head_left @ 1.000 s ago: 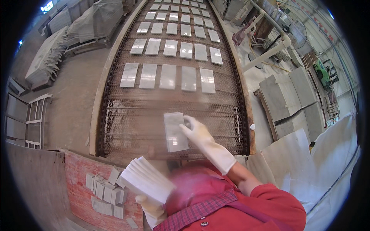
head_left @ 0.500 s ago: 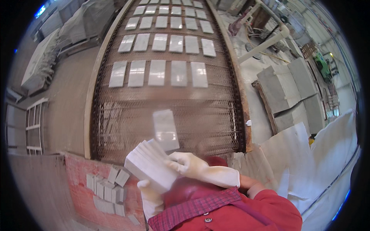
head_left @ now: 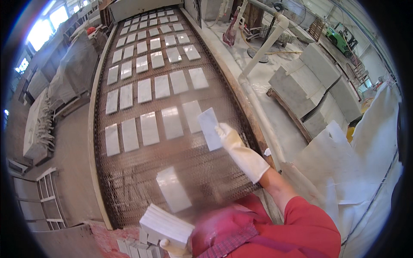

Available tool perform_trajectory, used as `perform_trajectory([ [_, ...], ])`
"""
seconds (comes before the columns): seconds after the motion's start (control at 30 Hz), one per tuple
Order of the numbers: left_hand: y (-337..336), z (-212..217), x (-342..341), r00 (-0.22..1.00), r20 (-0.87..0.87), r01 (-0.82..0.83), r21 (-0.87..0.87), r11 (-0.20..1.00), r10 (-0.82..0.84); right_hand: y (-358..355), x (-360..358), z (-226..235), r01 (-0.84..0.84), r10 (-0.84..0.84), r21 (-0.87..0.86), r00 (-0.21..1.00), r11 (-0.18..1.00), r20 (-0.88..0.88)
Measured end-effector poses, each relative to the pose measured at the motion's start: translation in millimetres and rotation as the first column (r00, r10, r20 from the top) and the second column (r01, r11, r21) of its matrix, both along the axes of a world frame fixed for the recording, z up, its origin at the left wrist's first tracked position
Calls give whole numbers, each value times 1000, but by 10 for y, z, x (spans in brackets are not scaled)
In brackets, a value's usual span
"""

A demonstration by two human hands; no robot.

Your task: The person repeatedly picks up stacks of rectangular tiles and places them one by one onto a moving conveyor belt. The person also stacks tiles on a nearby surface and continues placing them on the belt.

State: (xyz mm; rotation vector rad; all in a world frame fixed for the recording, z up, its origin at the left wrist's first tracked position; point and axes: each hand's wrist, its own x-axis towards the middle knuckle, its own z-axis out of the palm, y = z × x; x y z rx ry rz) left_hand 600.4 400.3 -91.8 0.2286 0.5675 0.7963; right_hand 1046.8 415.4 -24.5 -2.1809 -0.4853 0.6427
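Observation:
Low at the front, my gloved left hand grips a stack of white marble tiles from below, with only part of the hand in view. Stretched out over the mesh conveyor belt, my gloved right hand pinches one tile by its right edge. That tile is tilted and overlaps the right-hand end of the nearest row of tiles. Between the stack and this row, another pale tile lies alone on the belt; whether more are under it I cannot tell.
Several more rows of tiles run up the belt to a machine housing. Large stone blocks and a white pipe stand to the right. More small tile pieces sit on a red surface at lower left. Farther back is a green forklift.
My right hand has left the stack and reached forward and right with one tile. The left hand still supports the stack. The view has tilted up, showing more of the belt.

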Motion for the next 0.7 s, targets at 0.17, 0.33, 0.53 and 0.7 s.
perform_trajectory([
  [0.17, 64, 134, 296, 990, -140, -23, -56, 998, 15, 443, 895, -510, 41, -37, -24, 990, 999, 137],
  [0.33, 127, 246, 513, 975, -222, -22, -72, 997, 5, 543, 1391, -844, 4, 3, -79, 996, 997, 89],
  [0.53, 140, 228, 546, 968, -250, -10, -96, 995, -14, 419, 1430, -1043, 41, -35, -67, 996, 997, 78],
  [0.7, 118, 249, 477, 968, -249, 4, -90, 996, -27, 356, 1354, -873, 89, -58, -147, 977, 985, 205],
])
